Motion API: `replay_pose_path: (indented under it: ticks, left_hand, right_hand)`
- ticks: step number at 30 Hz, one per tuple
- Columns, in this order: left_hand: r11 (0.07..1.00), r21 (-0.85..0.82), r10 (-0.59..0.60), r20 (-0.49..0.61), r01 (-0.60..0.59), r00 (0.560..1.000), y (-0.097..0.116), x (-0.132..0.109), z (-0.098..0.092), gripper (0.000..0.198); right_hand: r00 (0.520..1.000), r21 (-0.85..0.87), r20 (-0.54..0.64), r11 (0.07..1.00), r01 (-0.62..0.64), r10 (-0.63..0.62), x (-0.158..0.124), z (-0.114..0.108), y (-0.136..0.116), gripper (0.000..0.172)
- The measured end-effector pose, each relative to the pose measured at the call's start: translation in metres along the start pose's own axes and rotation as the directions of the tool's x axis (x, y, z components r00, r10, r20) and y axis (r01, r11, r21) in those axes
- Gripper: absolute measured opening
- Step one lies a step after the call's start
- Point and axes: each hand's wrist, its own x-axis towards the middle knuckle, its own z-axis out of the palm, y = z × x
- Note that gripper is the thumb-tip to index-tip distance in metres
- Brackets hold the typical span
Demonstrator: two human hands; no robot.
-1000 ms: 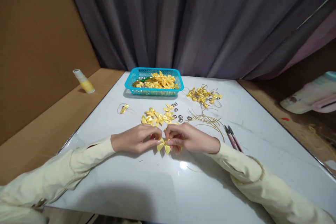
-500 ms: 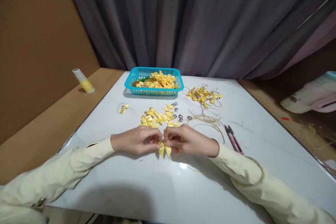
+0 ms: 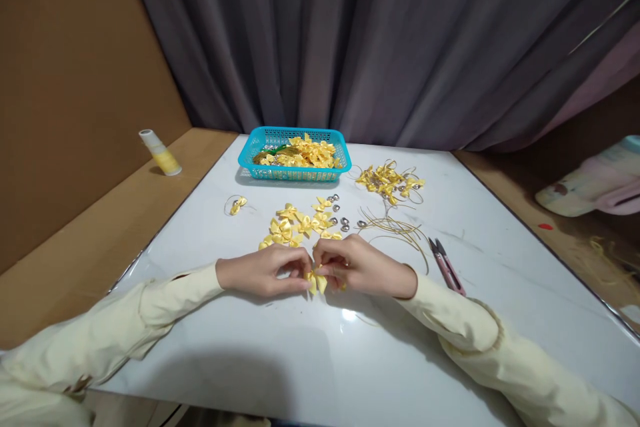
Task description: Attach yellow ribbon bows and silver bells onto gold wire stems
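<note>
Between my two hands, just above the white table (image 3: pixel 240 360), is a yellow ribbon bow (image 3: pixel 316 282) with its tails pointing toward me. My left hand (image 3: pixel 273 271) pinches its left side between thumb and fingers. On the other side my right hand (image 3: pixel 356 268) grips it in a pinch; the bow's upper part is hidden by the fingers. Right behind the hands lies a loose group of yellow bows (image 3: pixel 305 223), partly covered by them. Small silver bells or beads (image 3: pixel 345 221) are scattered at the group's right.
A blue basket (image 3: pixel 290 175) of bows stands at the back. Right of it lies a heap of corded bows (image 3: pixel 387 180), with loose gold cords (image 3: pixel 400 230) nearer. Thread snips (image 3: pixel 447 267) rest at right. A single corded bow (image 3: pixel 239 205) and a thread spool (image 3: pixel 161 153) are left.
My left hand has shifted slightly right, closer to my right hand. The held bow has turned a little, and its tails look shorter and closer together.
</note>
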Motion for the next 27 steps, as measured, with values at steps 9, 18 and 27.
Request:
replay_pose_path:
  ticks: [9,18,27]
  left_hand:
    - [0.999,0.001,0.033,-0.021,-0.033,0.999,-0.003,0.001,0.000,0.017]
    - [0.993,-0.065,0.103,0.030,-0.101,0.994,0.001,0.001,-0.004,0.016]
    - [0.968,-0.250,0.060,0.093,-0.035,0.994,0.011,0.000,-0.013,0.016]
  right_hand:
    - [0.993,-0.011,0.102,0.999,-0.051,0.052,0.003,-0.003,0.000,0.005]
    - [0.989,-0.029,0.144,1.000,-0.008,0.012,0.001,-0.005,-0.004,0.017]
    - [0.964,0.330,0.191,0.913,-0.241,0.185,-0.002,-0.010,-0.010,0.017]
